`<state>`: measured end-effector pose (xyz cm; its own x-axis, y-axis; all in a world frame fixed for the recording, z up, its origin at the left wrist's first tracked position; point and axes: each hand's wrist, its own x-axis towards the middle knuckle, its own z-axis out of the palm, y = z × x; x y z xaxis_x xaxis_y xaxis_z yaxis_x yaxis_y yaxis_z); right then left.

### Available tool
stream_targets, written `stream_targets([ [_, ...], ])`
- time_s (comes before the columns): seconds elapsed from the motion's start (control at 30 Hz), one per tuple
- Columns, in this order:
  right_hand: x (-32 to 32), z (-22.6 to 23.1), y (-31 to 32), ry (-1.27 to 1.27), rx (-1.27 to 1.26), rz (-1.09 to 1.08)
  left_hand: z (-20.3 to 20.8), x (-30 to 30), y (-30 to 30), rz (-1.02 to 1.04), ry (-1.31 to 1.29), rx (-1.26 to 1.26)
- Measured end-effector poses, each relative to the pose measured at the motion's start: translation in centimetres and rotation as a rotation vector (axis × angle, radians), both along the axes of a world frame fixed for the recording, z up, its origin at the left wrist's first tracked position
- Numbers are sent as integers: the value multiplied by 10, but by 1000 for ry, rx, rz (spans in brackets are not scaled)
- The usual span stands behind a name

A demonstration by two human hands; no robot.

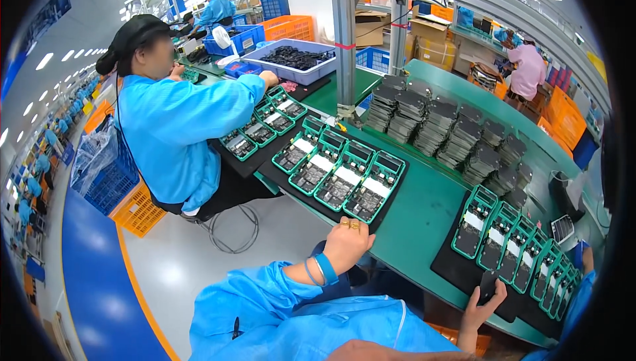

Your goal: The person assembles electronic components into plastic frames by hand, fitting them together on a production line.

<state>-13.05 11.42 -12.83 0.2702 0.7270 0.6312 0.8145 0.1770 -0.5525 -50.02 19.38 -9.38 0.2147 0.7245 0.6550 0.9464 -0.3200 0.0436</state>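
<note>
My left hand (348, 245), with rings and a blue wristband, is closed at the near edge of the bench, close to the lower end of a green phone-shaped holder (363, 187). Whatever its curled fingers hold, if anything, is hidden. Several such holders with circuit boards and white labels stand in a row there on a black mat (392, 203). On the right, my right hand (482, 309) grips a small dark plate (488, 286) between thumb and fingers. It is beside a second row of green holders (491, 248), whose boards are mostly covered in dark grey.
Stacks of dark flat plates (440, 125) stand on the green bench (414, 228) beyond the holders. A metal post (343, 36) rises at the back. To the left a co-worker (179, 122) reaches toward a grey bin (331, 66) of black parts. Another person's sleeve (582, 298) shows far right.
</note>
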Motion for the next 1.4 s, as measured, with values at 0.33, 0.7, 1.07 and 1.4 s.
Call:
stream_targets([
  [0.33,-7,5,0,-11,73,38,12,5,11,-113,365,-89],
  [0.7,-14,15,-3,120,130,33,6,75,-7,-390,258,-29],
  [1.07,-9,102,73,-151,219,251,-7,120,-18,-453,309,88],
  [1.4,67,127,240,-371,-182,250,-28,90,-26,-616,-157,-103],
])
